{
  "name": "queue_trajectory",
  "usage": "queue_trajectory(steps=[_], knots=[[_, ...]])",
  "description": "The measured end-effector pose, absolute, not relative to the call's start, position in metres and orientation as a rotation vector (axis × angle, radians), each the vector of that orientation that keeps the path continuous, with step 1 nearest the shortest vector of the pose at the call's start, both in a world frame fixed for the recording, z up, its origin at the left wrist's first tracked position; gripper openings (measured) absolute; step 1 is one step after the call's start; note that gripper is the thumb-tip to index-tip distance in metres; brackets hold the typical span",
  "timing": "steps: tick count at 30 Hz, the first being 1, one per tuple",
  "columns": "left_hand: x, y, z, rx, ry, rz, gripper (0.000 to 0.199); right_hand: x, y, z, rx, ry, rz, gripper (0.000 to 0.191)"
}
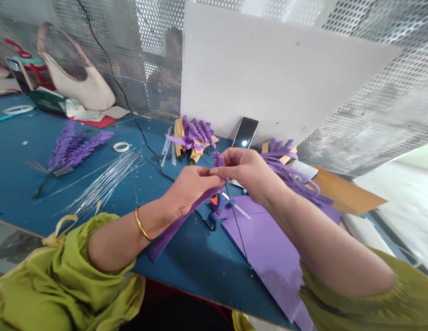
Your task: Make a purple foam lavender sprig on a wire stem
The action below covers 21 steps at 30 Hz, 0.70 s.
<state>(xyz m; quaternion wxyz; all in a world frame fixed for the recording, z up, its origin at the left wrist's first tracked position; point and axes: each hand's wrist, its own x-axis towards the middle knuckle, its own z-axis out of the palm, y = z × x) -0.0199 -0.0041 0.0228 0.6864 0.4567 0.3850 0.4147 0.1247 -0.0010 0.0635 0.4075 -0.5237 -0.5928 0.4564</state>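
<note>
Purple flower (218, 159) held above the blue desk (193, 257)
Left hand (191, 189) clamps a purple strip (170, 236), trailing toward half past seven; right hand (250, 172) pinches below the bloom, stem (239, 225) pointing toward five o'clock.

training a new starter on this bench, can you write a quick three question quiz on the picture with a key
1. Multiple choice: which wrist wears the smooth, gold-coloured round bangle?
(a) left
(b) right
(c) both

2. True or false: the bundle of thin, straight silver metal wires lies to the left of the blue plastic glue gun.

3. Fill in the blank: at the right hand, a small, bumpy ____ flower head shows above a thin dark green stem.

Key: 1. (a), the wrist of the left hand; 2. true; 3. purple.
</note>
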Motion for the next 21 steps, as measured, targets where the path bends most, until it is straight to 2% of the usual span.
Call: queue_trajectory(steps=[6, 11, 21], knots=[[-0.021, -0.008, 0.029, 0.961, 0.818, 0.869, 0.012, 0.146, 0.002, 0.063, -1.075, -1.548, 1.494, 0.025], [-0.02, -0.011, 0.03, 0.947, 0.763, 0.854, 0.011, 0.162, 0.011, 0.056, -0.918, -1.528, 1.706, 0.027], [-0.024, -0.004, 0.024, 0.973, 0.619, 0.807, 0.011, 0.16, 0.012, 0.058, -0.924, -1.448, 1.595, 0.026]])
